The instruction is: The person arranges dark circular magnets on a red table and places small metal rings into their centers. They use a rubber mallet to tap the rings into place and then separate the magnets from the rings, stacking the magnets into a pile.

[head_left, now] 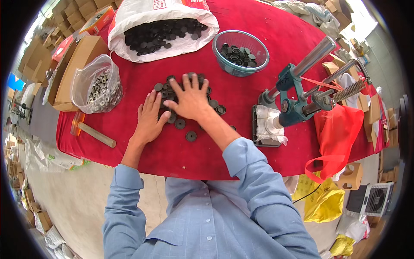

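Observation:
On the red tablecloth lies a loose spread of round black caps (191, 136), each a small disc with a raised rim. My right hand (190, 99) rests palm down over the middle of them, fingers spread. Beside it, my left hand (149, 118) lies flat at the left edge of the spread, its thumb near my right thumb. Neither hand grips anything; some caps are hidden under the palms. Beyond them a white woven sack (181, 51) lies with its mouth toward me, full of similar black discs. A clear bluish bowl (241, 71) holds more caps.
A green hand press (293, 93) with a steel lever stands at the right, a red bag (340, 129) beside it. At the left are a hammer (97, 134), a plastic bag of small metal parts (79, 88) and an open cardboard box (82, 56). The red table (198, 166) curves toward me.

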Demonstrator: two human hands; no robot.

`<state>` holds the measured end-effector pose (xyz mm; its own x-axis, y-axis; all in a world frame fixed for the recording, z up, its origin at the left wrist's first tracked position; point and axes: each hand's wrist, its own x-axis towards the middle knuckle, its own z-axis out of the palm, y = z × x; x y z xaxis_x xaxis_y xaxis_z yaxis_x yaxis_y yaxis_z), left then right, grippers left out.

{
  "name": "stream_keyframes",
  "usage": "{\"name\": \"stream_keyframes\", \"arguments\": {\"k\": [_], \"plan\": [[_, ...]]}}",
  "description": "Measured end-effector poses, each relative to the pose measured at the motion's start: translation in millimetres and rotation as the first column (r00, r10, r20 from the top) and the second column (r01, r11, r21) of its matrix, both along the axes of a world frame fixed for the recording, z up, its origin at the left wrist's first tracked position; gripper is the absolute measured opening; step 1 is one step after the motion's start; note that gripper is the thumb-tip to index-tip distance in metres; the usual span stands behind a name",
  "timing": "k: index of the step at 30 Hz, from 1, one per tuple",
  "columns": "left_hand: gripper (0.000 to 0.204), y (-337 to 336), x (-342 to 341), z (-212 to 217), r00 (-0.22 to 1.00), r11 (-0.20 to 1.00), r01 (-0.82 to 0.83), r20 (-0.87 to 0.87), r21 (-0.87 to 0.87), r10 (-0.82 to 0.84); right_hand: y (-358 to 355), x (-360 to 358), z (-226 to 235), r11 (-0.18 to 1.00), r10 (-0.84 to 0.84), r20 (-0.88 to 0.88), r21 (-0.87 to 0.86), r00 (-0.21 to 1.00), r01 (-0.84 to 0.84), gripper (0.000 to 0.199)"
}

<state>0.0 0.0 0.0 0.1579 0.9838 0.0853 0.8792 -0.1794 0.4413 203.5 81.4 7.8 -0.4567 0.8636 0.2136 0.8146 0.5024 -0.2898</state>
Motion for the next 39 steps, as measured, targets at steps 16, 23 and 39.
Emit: {"name": "stream_keyframes", "arguments": {"k": [16,23,39], "plan": [[0.073,-40.4,59.9,13.1,0.902,0.949,0.315,-0.320,0.028,-0.290,-96.4,97.3,6.5,0.995,0.103,-0.104,0.015,0.989,-0.102,0.049],[0.055,-35.7,36.2,37.4,0.949,0.950,0.312,0.047,0.008,-0.312,9.4,70.7,10.7,0.982,0.039,-0.198,0.189,0.979,-0.001,0.037],[0.036,75.5,54.4,19.7,0.968,0.943,0.230,0.042,0.241,-0.247,11.9,124.8,42.9,0.913,-0.250,-0.500,-0.406,0.829,0.030,0.033]]}}
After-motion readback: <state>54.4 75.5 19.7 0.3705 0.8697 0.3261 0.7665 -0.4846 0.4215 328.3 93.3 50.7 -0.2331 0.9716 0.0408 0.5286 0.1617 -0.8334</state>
